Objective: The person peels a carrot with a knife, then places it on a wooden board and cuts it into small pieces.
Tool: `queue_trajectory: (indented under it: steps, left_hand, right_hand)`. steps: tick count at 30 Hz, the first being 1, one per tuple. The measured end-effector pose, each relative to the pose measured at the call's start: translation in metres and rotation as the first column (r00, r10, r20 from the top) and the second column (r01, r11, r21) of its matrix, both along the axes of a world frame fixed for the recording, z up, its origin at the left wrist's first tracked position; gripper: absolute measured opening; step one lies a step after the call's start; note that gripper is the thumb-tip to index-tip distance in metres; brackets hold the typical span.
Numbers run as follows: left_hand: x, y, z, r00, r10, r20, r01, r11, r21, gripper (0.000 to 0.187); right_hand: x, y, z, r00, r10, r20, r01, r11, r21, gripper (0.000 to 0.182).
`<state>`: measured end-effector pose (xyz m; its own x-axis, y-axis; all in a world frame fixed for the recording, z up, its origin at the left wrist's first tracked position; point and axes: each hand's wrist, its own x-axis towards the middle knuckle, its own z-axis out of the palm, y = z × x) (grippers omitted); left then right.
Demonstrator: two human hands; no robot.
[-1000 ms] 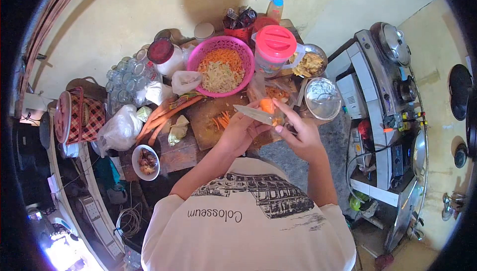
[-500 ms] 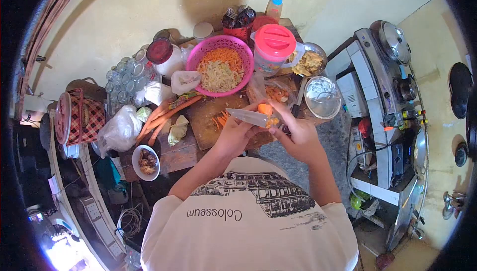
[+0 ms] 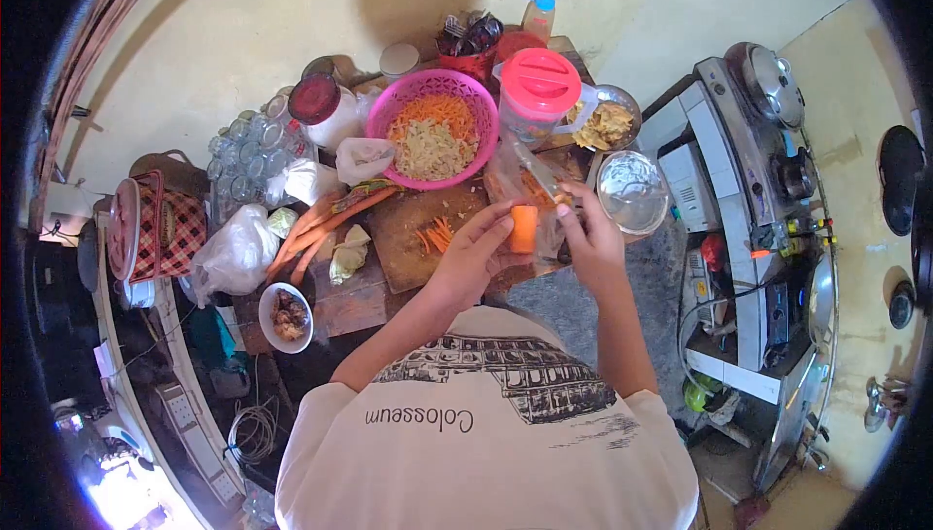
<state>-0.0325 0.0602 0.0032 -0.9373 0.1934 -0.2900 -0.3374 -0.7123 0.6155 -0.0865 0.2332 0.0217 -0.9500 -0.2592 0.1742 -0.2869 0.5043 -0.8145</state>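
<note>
My left hand holds an orange carrot piece upright at its fingertips, over the near edge of the wooden cutting board. To its right, my right hand grips a knife, its blade pointing up and left, away from the carrot. Behind the blade lies a clear plastic bag with orange pieces. Thin carrot strips rest on the board. Beyond it stands a pink basket of shredded carrot and a pale chopped vegetable.
Long carrots, a cabbage piece, a plastic bag and a white bowl are at the left. A pink-lidded pitcher, a metal bowl of food and a foil-like round container stand at the right.
The knife has swung from across the carrot piece to its right, blade now pointing up. My hands have moved apart, and the carrot piece now shows upright in my left fingers.
</note>
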Motion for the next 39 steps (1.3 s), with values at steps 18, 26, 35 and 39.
queue_trajectory:
  steps: [18, 26, 35, 39]
  left_hand:
    - [0.001, 0.000, -0.005, 0.993, 0.005, -0.122, -0.050, 0.928, -0.370, 0.037]
    - [-0.003, -0.004, 0.011, 0.992, 0.015, -0.124, -0.048, 0.962, -0.269, 0.036]
    - [0.005, 0.003, -0.007, 0.995, -0.001, -0.103, -0.028, 0.960, -0.278, 0.034]
    - [0.004, 0.006, 0.002, 0.999, 0.043, -0.024, -0.045, 0.992, -0.115, 0.037]
  right_hand:
    - [0.010, 0.001, 0.018, 0.977, 0.211, -0.023, -0.208, 0.974, 0.094, 0.045]
    - [0.011, 0.006, 0.047, 0.946, 0.309, 0.095, -0.323, 0.912, 0.252, 0.051]
    - [0.011, 0.003, 0.020, 0.959, 0.251, -0.128, -0.222, 0.953, 0.207, 0.038]
    - [0.003, 0.001, 0.000, 0.999, 0.038, -0.029, -0.036, 0.997, 0.067, 0.032]
